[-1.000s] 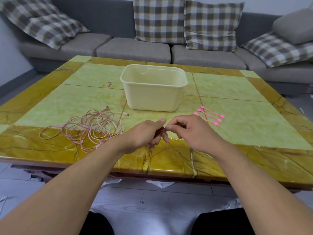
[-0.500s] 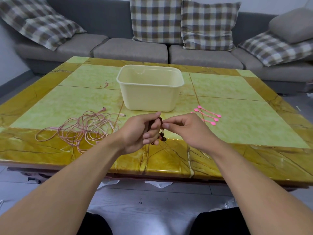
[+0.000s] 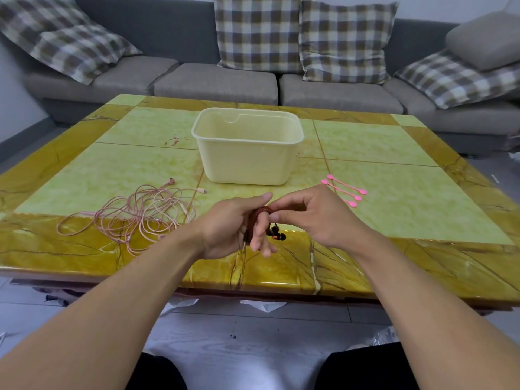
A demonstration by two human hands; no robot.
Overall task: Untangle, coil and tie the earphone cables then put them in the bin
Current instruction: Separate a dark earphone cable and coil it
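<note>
Single head view, near, facing forward-down over table (image 3: 394, 192) toward sofa (image 3: 213, 85).

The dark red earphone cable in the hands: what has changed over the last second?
The dark red cable is now wound in more turns round the left hand fingers, its earbuds dangling below; the right hand pinches it at the top. The pink cables, bin and pink ties stayed put.

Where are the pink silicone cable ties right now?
The pink silicone cable ties lie on the green table, right of the cream plastic bin, just beyond the right hand.
</note>
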